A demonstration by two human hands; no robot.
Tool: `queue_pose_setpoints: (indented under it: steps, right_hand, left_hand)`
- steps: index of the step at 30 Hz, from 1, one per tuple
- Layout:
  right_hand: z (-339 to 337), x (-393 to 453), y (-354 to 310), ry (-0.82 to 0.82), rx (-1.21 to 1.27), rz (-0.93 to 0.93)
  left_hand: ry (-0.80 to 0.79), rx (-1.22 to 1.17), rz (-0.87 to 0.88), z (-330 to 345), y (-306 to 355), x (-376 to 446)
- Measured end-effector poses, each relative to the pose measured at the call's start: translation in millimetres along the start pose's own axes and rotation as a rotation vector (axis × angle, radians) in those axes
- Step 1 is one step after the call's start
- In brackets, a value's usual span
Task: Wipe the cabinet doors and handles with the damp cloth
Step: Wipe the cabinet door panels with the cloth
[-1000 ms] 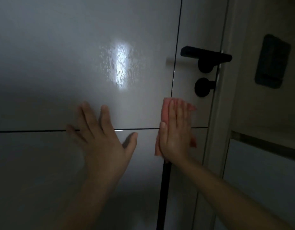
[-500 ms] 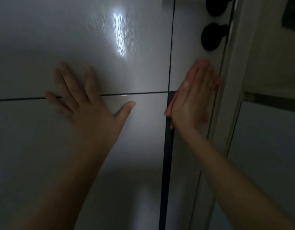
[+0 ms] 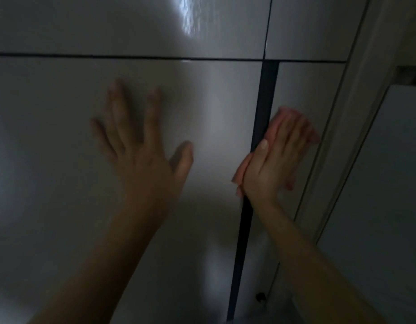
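**Wiping the narrow door panel**

My left hand (image 3: 141, 146) lies flat with fingers spread on the wide door (image 3: 50, 160), steadying me. At three o'clock from it, my right hand (image 3: 274, 164) presses the cloth (image 3: 243, 170) flat-fingered against the narrow panel (image 3: 305, 90). Even pressure and overlapping strokes should work best.

Two bare arms reach up, both hands flat.

The left hand (image 3: 141, 146) is spread wide, fingers (image 3: 119, 106) straight and fanned, thumb angled out toward the right hand (image 3: 274, 157), palm facing away from the camera. The right hand lies just beside it and a little lower, fingers straight and close together, thumb tucked along the index finger. Both forearms rise from the lower edge of the view, the left from the lower left, the right from the lower right, wrists nearly straight.
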State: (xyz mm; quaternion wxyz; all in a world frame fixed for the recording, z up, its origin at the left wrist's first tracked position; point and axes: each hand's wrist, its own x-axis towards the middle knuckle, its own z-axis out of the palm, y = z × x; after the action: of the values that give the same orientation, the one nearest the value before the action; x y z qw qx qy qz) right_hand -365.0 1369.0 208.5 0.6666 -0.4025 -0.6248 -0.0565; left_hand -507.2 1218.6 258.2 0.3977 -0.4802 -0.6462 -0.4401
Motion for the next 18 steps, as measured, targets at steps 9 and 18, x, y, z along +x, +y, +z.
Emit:
queue_pose_setpoints:
  steps: [9,18]
  right_hand:
    - [10.4,-135.1,41.5,-0.042,0.087,0.464]
    - [21.4,-80.6,26.1,0.114,0.001,0.24]
  left_hand:
    - [-0.046,0.017,0.088,36.3,-6.0,-68.0]
    - [-0.025,-0.016,0.002,49.0,2.8,-83.9]
